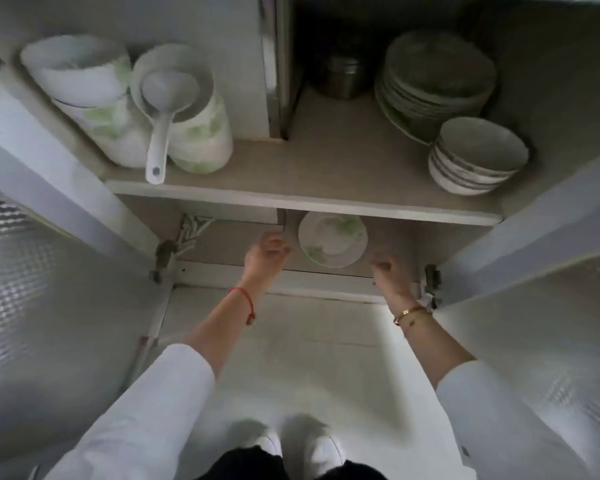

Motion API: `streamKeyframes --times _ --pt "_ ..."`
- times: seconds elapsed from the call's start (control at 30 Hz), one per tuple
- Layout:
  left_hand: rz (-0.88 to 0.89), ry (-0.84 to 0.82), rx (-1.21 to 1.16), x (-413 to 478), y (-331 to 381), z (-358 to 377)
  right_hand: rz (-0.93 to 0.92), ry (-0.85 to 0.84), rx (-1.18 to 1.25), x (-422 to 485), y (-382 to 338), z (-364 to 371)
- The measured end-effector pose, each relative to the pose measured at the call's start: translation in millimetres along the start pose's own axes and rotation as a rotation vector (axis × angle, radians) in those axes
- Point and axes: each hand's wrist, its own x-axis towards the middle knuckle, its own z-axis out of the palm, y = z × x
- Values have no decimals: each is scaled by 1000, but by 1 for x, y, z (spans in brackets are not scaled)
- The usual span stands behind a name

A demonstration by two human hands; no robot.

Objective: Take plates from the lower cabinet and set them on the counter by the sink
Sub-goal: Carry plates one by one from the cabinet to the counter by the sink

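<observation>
Nearest the camera: black trousers point(257, 465) and white shoes point(323, 448) on a pale floor point(309, 358). Both arms reach forward in long white sleeves point(153, 410) pushed back from the forearms. Thin red string bracelet point(245, 299) on the left wrist, gold metal bangle point(411, 313) on the right. Two textured grey cabinet doors point(32, 306) stand open, one on each side. Left hand point(266, 252): over the front edge of the bottom shelf point(395, 244), fingers loosely curled and blurred, just beside the left rim of the plate, with nothing in its grip; contact with the rim not seen. Right hand point(388, 270): seen from the back, to the right of the plate and clear of it, fingers bent under. How far closed it is, cannot tell; no object visible in it. Task item: round white ceramic plate with green leaf print point(333, 240) on the bottom shelf between the two hands, just right of the centre divider. Whether more plates lie beneath it, cannot tell. Upper shelf point(326, 161), left side: two stacks of white bowls with green print point(90, 84) lying on their sides, with a white plastic ladle point(163, 109) resting in the mouth of the right-hand stack, handle hanging past the shelf edge. Right side: upright stack of white bowls with dark rim bands point(475, 157) near the front, a stack of pale round plates point(437, 77) behind it, and a dull metal pot point(340, 74) in the dark back.
</observation>
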Motion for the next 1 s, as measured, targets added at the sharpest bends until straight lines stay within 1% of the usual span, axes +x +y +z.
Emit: streamKeyframes --times 0.03,0.17,0.27,0.37,0.5,0.67,0.8,0.87,1.0 --pt "12 -1 -2 21 -14 13 -32 14 10 18 13 9" --pt "37 28 -41 90 -63 49 -130 42 -97 84 56 42" --pt "44 66 22 132 -93 71 -132 57 -145 128 79 61" --pt "40 38 52 163 -110 88 -132 86 -200 161 89 74" --pt "42 -7 25 187 -109 108 -139 107 -266 193 93 80" --pt "117 -116 175 202 -98 118 -199 94 -284 212 89 83" --pt "140 -168 154 212 -96 118 -190 92 -299 218 84 90" --pt "152 -160 158 213 -98 120 -176 108 -287 215 85 92" --pt "240 -70 232 205 -106 120 -176 114 -241 208 93 95"
